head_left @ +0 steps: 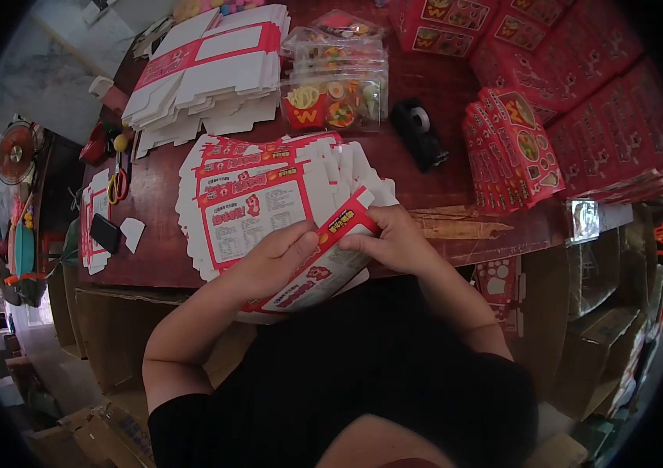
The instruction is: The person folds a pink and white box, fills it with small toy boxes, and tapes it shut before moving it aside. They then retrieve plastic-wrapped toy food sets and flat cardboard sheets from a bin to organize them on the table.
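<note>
A red and white printed cardboard box (300, 285) is tilted in front of my body, over the table's near edge. My left hand (288, 251) grips its side, thumb lying on the printed panel. At the box's upper right end, my right hand (392, 238) pinches the end near a white flap, fingers closed. Just beyond my hands lies a stack of flat printed cartons (249, 210), fanned out on the dark red table (164, 242). How far the held box is folded is hard to tell.
Behind stand more flat cartons (214, 74) and clear packs of toy food (339, 86). A black tape dispenser (419, 132) is right of them. Finished-looking red boxes (511, 148) pile at right. Scissors (118, 183) and a black item (105, 232) lie left.
</note>
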Tool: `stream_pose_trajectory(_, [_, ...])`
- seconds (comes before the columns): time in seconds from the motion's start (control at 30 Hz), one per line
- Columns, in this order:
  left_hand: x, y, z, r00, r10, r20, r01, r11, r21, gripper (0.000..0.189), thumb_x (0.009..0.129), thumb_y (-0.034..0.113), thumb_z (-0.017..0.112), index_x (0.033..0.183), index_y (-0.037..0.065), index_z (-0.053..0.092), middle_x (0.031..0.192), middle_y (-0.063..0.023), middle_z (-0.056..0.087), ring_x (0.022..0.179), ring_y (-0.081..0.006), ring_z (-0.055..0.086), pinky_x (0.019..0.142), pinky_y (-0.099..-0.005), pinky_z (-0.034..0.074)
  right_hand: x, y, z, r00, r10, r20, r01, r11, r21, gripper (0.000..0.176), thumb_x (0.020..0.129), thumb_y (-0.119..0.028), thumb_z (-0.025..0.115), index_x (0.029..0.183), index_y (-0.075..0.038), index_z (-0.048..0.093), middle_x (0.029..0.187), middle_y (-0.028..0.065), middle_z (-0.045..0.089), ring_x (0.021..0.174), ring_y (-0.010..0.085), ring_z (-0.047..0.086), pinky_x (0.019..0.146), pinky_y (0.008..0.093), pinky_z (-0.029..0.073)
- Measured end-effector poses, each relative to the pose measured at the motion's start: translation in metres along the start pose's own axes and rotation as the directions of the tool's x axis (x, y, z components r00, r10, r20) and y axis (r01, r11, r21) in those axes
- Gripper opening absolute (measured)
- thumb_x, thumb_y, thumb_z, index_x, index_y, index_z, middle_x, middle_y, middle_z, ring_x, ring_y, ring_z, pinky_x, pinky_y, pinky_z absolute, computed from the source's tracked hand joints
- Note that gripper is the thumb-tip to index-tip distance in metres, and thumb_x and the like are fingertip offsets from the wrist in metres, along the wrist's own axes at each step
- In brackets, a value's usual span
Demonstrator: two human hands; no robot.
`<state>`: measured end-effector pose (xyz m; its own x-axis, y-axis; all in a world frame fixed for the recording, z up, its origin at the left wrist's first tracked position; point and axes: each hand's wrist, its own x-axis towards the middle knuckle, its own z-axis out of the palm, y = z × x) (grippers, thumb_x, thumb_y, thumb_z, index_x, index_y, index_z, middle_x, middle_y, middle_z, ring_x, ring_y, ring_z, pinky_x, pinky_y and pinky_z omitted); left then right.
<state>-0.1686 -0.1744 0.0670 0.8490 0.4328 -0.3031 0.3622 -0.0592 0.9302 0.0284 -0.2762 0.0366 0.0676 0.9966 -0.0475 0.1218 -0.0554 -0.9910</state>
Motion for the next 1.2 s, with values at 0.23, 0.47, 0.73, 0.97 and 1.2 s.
stream_pose_trajectory(0.23, [0.013,-0.028,-0.007,0.936,0.351,0.006,-0.332,0.877,0.347,0.048,0.092,0.035,0.053,0.121,-0.002,0.045,0.115,-0.0177,0.05,0.104,-0.0295,0.052,0.089,-0.0355,0.042,-0.002,-0.003,0.007,0.951,-0.296,-0.092,0.284,0.951,-0.121,0.023,0.078,-0.019,0.074,0.09,0.0,0.067,0.077,0.0086,0.068,0.072,0.0097,0.062,0.064,0.0269,0.049])
stream_pose_trajectory(0.47, [-0.007,-0.009,0.002,0.95,0.014,-0.312,0.107,0.925,0.365,0.056,0.083,0.02,0.066,0.126,-0.004,0.04,0.108,-0.026,0.059,0.091,-0.0387,0.062,0.083,-0.0379,0.049,0.059,-0.017,-0.003,0.971,-0.232,-0.052,0.219,0.957,-0.192,0.016,0.083,-0.015,0.067,0.092,-0.001,0.066,0.077,0.0053,0.066,0.076,0.0099,0.061,0.068,0.0269,0.048])
stream_pose_trajectory(0.73, [0.013,-0.105,-0.035,0.876,-0.274,-0.396,0.022,0.844,-0.535,0.042,0.086,0.01,0.06,0.123,-0.004,0.046,0.109,-0.0138,0.061,0.096,-0.0191,0.061,0.083,-0.0325,0.05,0.204,0.081,-0.113,0.754,-0.593,-0.284,-0.077,0.349,-0.934,0.036,0.076,-0.026,0.071,0.102,-0.005,0.059,0.096,0.0136,0.059,0.094,0.0303,0.055,0.083,0.0393,0.044])
stream_pose_trajectory(0.97, [0.013,-0.098,-0.035,0.9,-0.251,-0.357,0.013,0.834,-0.552,0.043,0.085,0.01,0.062,0.123,-0.004,0.046,0.109,-0.0139,0.061,0.097,-0.0188,0.061,0.083,-0.0319,0.05,0.194,0.075,-0.15,0.971,-0.135,-0.198,0.042,0.909,-0.414,0.031,0.074,-0.013,0.073,0.093,-0.004,0.05,0.091,0.0061,0.057,0.087,0.0189,0.056,0.078,0.0304,0.045])
stream_pose_trajectory(1.2, [0.018,-0.062,-0.033,0.943,-0.213,-0.256,0.109,0.924,-0.366,0.042,0.086,0.01,0.061,0.123,-0.003,0.047,0.109,-0.0125,0.061,0.095,-0.0176,0.06,0.082,-0.0309,0.05,0.072,0.011,-0.095,0.869,-0.072,-0.489,0.267,0.901,0.341,0.022,0.083,-0.008,0.066,0.097,-0.005,0.049,0.096,0.0016,0.058,0.086,0.0081,0.054,0.072,0.0239,0.044])
